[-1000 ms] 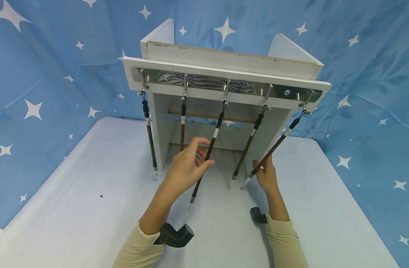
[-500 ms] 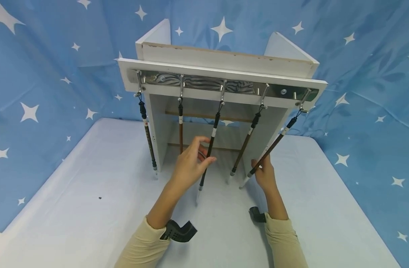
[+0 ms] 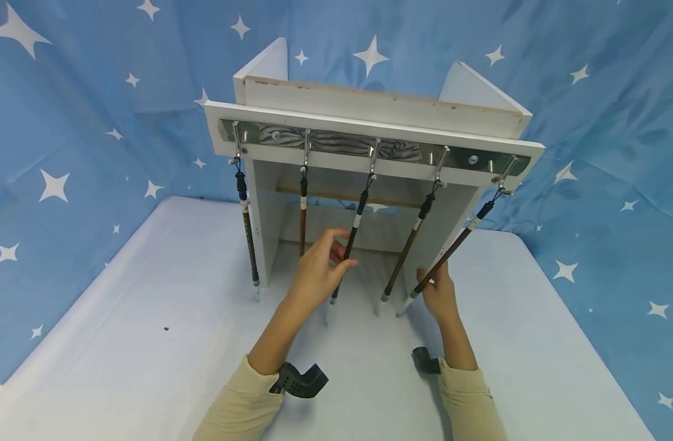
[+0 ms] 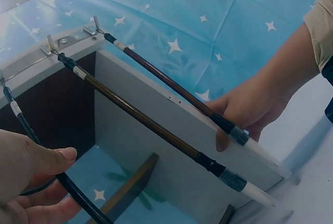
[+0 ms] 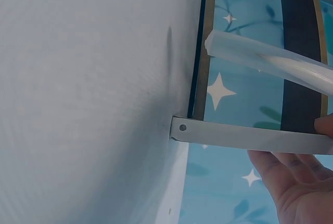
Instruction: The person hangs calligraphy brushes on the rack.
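Near the middle of the head view my left hand [image 3: 317,278] has its thumb and fingers curled round the shaft of a dark calligraphy brush [image 3: 360,208], which hangs by its loop from the middle hook. My right hand [image 3: 440,297] grips the lower front edge of the right side panel [image 5: 234,134] of a white wooden stand [image 3: 380,101], thumb on the inner face, fingers outside. Beside that hand hangs the rightmost brush [image 3: 452,248]. Another brown brush [image 4: 140,117] hangs between my hands. Two brushes hang to the left, one leftmost [image 3: 249,229], the other brown [image 3: 303,211] and partly hidden.
A shiny metal hook strip [image 3: 339,142] runs along the stand's front board. The stand is on a pale cloth-covered table [image 3: 121,361], with a small dark speck [image 3: 167,329] at left. A blue star-patterned curtain [image 3: 105,110] hangs behind. Black mounts [image 3: 300,381] sit on both wrists.
The middle brush's lower end has swung back toward the stand and hangs steeper, my left hand moving slightly forward and right with it. My right hand keeps its grip on the panel.
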A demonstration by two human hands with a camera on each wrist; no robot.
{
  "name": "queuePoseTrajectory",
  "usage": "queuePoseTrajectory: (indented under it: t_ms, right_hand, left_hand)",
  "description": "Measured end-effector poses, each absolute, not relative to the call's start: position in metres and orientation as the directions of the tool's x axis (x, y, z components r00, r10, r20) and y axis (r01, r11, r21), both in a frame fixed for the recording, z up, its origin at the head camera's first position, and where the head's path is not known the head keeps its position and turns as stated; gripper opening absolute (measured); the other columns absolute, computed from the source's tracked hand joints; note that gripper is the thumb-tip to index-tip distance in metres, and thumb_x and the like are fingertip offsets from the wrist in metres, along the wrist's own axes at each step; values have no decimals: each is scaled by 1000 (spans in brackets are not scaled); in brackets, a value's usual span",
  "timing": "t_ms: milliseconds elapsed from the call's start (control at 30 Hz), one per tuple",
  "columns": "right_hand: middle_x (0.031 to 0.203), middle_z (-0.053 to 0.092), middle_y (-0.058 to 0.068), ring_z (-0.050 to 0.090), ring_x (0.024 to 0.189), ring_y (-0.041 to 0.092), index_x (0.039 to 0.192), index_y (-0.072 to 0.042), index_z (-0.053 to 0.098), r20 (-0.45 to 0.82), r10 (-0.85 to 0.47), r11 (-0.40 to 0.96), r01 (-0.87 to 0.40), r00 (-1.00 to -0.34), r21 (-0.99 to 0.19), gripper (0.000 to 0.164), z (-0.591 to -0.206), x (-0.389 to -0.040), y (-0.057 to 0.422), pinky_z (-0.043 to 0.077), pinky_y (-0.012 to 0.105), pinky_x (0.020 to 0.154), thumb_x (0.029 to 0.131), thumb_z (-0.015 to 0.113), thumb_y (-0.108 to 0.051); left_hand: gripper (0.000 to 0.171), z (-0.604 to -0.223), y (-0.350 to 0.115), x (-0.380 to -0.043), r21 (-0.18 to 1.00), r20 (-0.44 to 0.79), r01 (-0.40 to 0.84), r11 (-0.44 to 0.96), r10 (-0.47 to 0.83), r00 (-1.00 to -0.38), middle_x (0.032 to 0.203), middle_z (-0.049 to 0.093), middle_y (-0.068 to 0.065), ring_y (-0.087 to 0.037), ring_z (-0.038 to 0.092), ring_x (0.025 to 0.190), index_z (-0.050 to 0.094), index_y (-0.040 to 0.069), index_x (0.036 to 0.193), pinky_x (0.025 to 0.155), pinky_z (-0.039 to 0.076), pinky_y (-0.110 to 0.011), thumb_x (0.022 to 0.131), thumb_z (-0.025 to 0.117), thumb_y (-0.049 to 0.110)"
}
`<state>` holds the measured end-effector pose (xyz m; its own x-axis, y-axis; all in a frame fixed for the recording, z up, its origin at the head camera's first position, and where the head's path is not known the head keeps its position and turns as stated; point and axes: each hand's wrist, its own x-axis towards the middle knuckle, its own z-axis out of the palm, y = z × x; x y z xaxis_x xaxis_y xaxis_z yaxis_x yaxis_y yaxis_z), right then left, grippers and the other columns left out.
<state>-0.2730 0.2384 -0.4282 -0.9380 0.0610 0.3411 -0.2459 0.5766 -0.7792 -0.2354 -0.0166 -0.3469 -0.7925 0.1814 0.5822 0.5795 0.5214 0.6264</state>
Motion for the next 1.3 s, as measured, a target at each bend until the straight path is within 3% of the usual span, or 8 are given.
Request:
queuePoseTrajectory:
  t_ms: [200, 767, 900, 1067, 1167, 1300]
  right_hand:
    - [129, 45, 28, 47, 116, 46, 132, -7, 30, 308, 86, 558, -210, -947, -803, 43, -431, -274, 244, 44, 57, 89, 92, 46, -7]
    - [132, 43, 28, 46, 118, 46, 136, -9, 26, 304, 87, 568, -203, -949, -798, 48, -430, -271, 249, 42, 57, 92, 93, 46, -7]
    - [131, 44, 27, 46, 118, 45, 136, -10, 27, 305, 77, 554, -214, -949, -804, 49, -428, -273, 250, 44, 56, 90, 92, 48, -7]
    - [132, 44, 26, 46, 120, 42, 138, -10, 27, 187, 22, 573, -141, -982, -807, 51, -428, -274, 253, 44, 53, 92, 93, 51, -11]
    - [128, 50, 26, 52, 114, 40, 140, -6, 31, 208, -8, 628, -167, -978, -760, 49, -426, -267, 261, 48, 48, 88, 94, 47, -8]
    - [131, 49, 22, 49, 119, 37, 139, -4, 36, 456, 40, 748, -276, -889, -604, 45, -401, -244, 269, 43, 47, 93, 96, 44, -13]
  left_hand:
    - [45, -351, -12, -237, 658, 551, 558, 506, 182, -815, 87, 57, -7, -18, 61, 78, 47, 6, 117, 67, 53, -24, 79, 70, 8]
    - [56, -356, -3, -244, 699, 447, 475, 535, 192, -874, 91, 57, -7, -16, 59, 79, 43, 7, 126, 69, 52, -24, 77, 71, 5]
    - [62, -359, -3, -245, 677, 425, 464, 571, 212, -880, 96, 56, -10, -20, 60, 84, 41, 7, 130, 71, 52, -29, 76, 72, 4]
    - [73, -364, -12, -240, 682, 290, 371, 630, 233, -928, 115, 53, -14, -29, 59, 99, 29, 15, 139, 77, 52, -41, 79, 71, 10]
    - [76, -368, -21, -228, 618, 257, 369, 694, 265, -929, 125, 47, -19, -34, 55, 108, 24, 15, 142, 81, 50, -47, 81, 69, 21]
    - [77, -374, -36, -207, 370, 377, 491, 788, 356, -855, 130, 45, -17, -34, 49, 116, 25, 13, 143, 87, 48, -49, 82, 65, 39]
